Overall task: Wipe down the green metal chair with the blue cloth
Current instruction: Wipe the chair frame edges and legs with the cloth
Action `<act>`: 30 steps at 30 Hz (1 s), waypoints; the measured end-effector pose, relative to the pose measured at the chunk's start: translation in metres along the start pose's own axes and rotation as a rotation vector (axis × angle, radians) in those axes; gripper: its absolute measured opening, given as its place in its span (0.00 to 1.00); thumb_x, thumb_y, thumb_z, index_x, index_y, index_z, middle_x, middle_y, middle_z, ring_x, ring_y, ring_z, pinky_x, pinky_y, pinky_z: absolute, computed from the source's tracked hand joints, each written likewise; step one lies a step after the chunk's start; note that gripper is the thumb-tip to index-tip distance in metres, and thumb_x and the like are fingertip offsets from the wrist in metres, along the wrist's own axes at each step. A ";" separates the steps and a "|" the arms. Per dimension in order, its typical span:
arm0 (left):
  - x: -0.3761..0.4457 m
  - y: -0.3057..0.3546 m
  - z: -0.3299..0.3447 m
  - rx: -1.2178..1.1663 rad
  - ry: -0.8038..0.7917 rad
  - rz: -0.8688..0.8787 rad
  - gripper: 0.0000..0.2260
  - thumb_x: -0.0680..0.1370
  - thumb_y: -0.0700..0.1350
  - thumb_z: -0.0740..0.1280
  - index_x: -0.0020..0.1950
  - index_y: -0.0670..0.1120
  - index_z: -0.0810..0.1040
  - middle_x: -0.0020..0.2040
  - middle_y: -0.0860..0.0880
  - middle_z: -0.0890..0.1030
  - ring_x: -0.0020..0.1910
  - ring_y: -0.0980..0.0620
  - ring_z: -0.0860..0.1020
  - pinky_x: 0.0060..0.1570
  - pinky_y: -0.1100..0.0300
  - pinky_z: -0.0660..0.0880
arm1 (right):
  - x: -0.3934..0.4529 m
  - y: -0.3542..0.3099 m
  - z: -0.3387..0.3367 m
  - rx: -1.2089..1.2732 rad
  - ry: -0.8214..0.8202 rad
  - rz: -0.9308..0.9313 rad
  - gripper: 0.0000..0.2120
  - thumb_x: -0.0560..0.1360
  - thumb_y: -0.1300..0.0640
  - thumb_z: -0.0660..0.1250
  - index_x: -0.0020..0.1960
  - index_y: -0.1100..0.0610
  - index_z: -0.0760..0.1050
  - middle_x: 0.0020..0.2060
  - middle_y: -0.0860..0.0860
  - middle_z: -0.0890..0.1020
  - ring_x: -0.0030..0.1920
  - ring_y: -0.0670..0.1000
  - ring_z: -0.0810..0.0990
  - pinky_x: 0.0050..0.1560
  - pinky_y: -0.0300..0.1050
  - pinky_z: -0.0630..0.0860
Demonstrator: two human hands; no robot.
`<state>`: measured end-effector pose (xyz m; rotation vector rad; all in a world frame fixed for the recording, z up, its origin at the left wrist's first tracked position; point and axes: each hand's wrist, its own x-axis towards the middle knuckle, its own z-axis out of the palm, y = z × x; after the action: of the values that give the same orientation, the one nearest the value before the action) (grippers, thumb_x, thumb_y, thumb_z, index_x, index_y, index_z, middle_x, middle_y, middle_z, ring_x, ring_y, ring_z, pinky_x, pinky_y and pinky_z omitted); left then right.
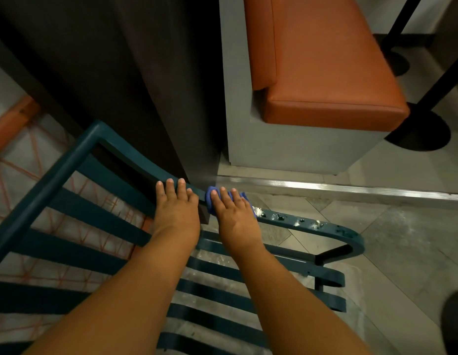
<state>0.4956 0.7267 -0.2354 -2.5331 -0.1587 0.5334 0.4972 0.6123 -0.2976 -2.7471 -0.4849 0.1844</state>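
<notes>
right hand presses blue cloth on chair rail, orange bench beyond

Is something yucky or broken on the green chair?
Yes. The top rail of the green chair, just to the right of the blue cloth under the right hand, has white crumbly specks and dark rough spots, like stuck-on dirt or chipped paint. The left hand rests on a cleaner stretch.
</notes>
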 end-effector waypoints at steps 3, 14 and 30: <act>0.001 0.001 0.002 -0.004 -0.003 0.002 0.38 0.76 0.46 0.65 0.77 0.45 0.43 0.77 0.40 0.41 0.75 0.36 0.41 0.69 0.37 0.36 | -0.001 0.005 -0.014 0.107 -0.045 0.008 0.37 0.75 0.65 0.65 0.78 0.50 0.51 0.77 0.53 0.55 0.77 0.57 0.52 0.74 0.51 0.46; 0.000 -0.005 0.000 -0.017 -0.027 0.064 0.44 0.71 0.40 0.69 0.76 0.44 0.40 0.77 0.41 0.39 0.75 0.36 0.39 0.68 0.37 0.35 | -0.034 0.039 -0.032 0.166 0.027 0.247 0.27 0.80 0.48 0.58 0.77 0.44 0.52 0.78 0.53 0.54 0.77 0.58 0.49 0.76 0.58 0.44; -0.004 -0.004 0.003 -0.007 -0.017 0.050 0.44 0.72 0.39 0.68 0.76 0.43 0.39 0.77 0.41 0.38 0.75 0.37 0.38 0.68 0.36 0.35 | 0.007 0.037 -0.026 0.004 -0.113 0.351 0.17 0.78 0.49 0.61 0.66 0.53 0.67 0.60 0.55 0.76 0.60 0.58 0.72 0.62 0.56 0.67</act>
<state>0.4903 0.7310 -0.2339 -2.5457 -0.1034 0.5747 0.5202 0.5740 -0.2867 -2.8081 -0.0247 0.4264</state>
